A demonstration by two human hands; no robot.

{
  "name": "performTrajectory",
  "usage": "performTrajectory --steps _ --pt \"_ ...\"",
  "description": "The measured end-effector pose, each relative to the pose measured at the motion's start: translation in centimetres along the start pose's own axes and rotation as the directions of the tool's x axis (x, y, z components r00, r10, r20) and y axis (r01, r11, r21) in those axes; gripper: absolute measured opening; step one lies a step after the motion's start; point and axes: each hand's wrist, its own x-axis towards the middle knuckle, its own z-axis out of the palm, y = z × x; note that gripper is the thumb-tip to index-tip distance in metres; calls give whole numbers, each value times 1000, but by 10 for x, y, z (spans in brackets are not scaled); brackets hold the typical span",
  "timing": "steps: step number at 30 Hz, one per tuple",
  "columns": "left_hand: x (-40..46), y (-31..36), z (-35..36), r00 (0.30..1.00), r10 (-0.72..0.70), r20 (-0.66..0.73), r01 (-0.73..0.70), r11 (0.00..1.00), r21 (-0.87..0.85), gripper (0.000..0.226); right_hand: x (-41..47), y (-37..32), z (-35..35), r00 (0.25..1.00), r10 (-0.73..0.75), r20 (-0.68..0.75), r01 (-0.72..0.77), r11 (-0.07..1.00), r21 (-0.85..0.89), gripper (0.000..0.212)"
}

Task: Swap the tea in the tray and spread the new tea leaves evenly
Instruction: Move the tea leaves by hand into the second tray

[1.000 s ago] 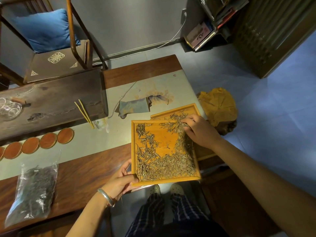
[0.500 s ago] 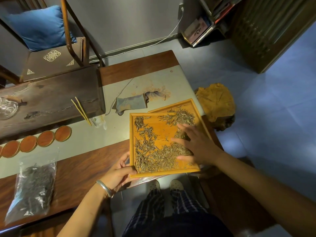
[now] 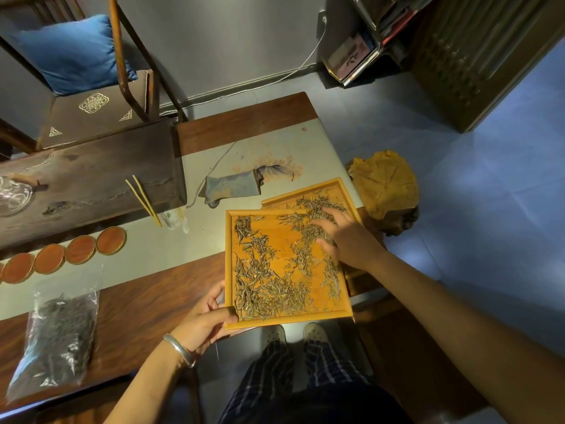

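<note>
- Surface: long dark wood table (image 3: 128,304) w/ a pale runner (image 3: 269,148) along its middle; grey wall behind, pale floor (image 3: 474,209) to the right, chair w/ blue cushion (image 3: 73,53) far left.
- Left hand (image 3: 201,322) grips the near-left corner of the orange tray (image 3: 287,320) — thumb curled over the rim, fingers under; silver bangle (image 3: 179,348) on the wrist. Tray juts past the table's near edge, above the person's lap.
- Right hand (image 3: 345,240) lies flat on the tea leaves (image 3: 269,289) at the tray's far-right side, fingers straight and spread, holding nothing; slightly blurred.
- Leaves sit thickest along the near and left parts of the tray; bare orange patch mid-tray.
- Second tray (image 3: 305,194) partly under the first, at its far-right corner, also w/ leaves on it.
- Around: clear bag of dark tea (image 3: 58,335) at near left; row of round wooden coasters (image 3: 81,249); pair of pale sticks (image 3: 143,198) leaning on a dark slab (image 3: 88,175); grey cloth (image 3: 229,188) on the runner; yellow stump stool (image 3: 385,188) on the floor just beyond the table end.
- Right forearm crosses the tray's right rim — hides part of that edge.
</note>
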Motion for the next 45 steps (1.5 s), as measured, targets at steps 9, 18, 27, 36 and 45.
performTrajectory --steps 9,18,27,36,45 --pt "-7 0 0 1000 -12 3 12 1000 -16 68 8 8 -5 974 59 -219 -40 995 87 33" --pt "-4 -2 6 1000 6 1 -6 998 -67 69 -39 -93 6 917 -399 -20 397 905 152 48" --pt "-7 -6 2 1000 13 -14 -14 998 -65 70 -28 -90 24 934 -356 -32 357 928 105 37" --pt "-10 -7 -3 999 -17 -29 16 1000 -20 73 1 -35 15 970 -198 -143 206 978 45 32" --pt "-7 -4 -7 999 -29 -16 30 998 47 77 14 -3 -1 990 -56 -130 48 997 -64 23"
